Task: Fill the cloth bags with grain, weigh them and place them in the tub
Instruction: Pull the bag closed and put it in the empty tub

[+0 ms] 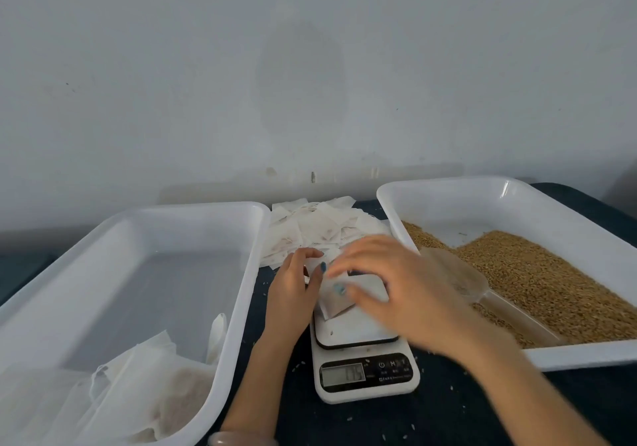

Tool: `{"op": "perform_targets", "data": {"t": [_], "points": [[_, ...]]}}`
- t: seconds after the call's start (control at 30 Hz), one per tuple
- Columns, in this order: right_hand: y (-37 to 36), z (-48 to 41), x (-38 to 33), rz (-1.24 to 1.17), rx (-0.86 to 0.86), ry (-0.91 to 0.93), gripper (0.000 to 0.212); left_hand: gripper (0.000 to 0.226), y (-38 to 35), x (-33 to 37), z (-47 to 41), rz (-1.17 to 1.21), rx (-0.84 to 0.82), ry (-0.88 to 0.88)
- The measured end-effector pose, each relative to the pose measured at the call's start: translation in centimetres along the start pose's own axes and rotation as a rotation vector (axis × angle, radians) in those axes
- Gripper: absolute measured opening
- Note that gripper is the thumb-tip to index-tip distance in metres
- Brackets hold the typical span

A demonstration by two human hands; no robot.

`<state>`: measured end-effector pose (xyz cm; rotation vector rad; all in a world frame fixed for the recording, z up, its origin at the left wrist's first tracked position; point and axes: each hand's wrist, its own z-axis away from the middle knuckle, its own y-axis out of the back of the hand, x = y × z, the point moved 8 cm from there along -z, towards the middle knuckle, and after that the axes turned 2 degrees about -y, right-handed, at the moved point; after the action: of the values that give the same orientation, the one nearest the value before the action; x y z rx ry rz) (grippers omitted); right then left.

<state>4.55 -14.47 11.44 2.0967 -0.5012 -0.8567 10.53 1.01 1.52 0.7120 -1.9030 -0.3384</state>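
Both our hands hold one cloth bag (pixel 336 304) just over the scale (pixel 358 330) on the table (pixel 300 411). Our left hand (pixel 293 283) pinches its left edge. Our right hand (pixel 393 283), blurred, curls its fingers round the top.

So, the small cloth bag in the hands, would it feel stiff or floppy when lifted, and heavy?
Probably floppy: the cloth bag creases where the left hand and right hand pinch it. Likely light, since it looks flat, without a bulge. Hardly apt to roll; the filled bags in the tub lie slumped.
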Motion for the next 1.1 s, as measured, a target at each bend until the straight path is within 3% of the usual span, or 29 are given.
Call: {"op": "perform_targets", "data": {"t": [0.1,0.17,0.27,0.33,0.47,0.63,0.8,0.9,1.1], "points": [[5.9,-0.1,6.3,0.081,0.078,-0.283,0.010,0.013,0.5,0.1,-0.2,0.027,0.024,0.025],[7.0,1.1,12.0,0.320,-0.159,-0.552,0.003,0.012,0.8,0.3,-0.2,0.047,0.037,0.015],[5.3,5.1,17.7,0.610,-0.676,-0.785,0.035,0.010,1.4,1.0,-0.2,0.016,0.081,-0.056],[4.5,6.4,18.8,0.638,-0.762,-0.819,0.046,0.010,2.0,2.0,0.0,0.011,0.133,-0.142],[4.0,7.1,19.1,0.685,-0.719,-0.799,0.047,0.011,3.1,4.1,0.6,0.044,0.189,-0.285],[3.7,6.8,18.7,0.657,-0.646,-0.790,0.062,0.010,3.5,5.2,1.2,0.029,0.222,-0.332],[5.3,5.4,16.8,0.700,-0.517,-0.657,0.035,0.012,3.6,5.6,1.6,-0.048,0.221,-0.385],[7.6,5.3,15.8,0.767,-0.541,-0.644,0.013,0.012,3.6,5.1,1.6,-0.035,0.214,-0.363],[12.9,6.6,18.2,0.859,-0.611,-0.744,0.012,0.010,4.1,4.7,1.7,0.006,0.215,-0.332]]}}
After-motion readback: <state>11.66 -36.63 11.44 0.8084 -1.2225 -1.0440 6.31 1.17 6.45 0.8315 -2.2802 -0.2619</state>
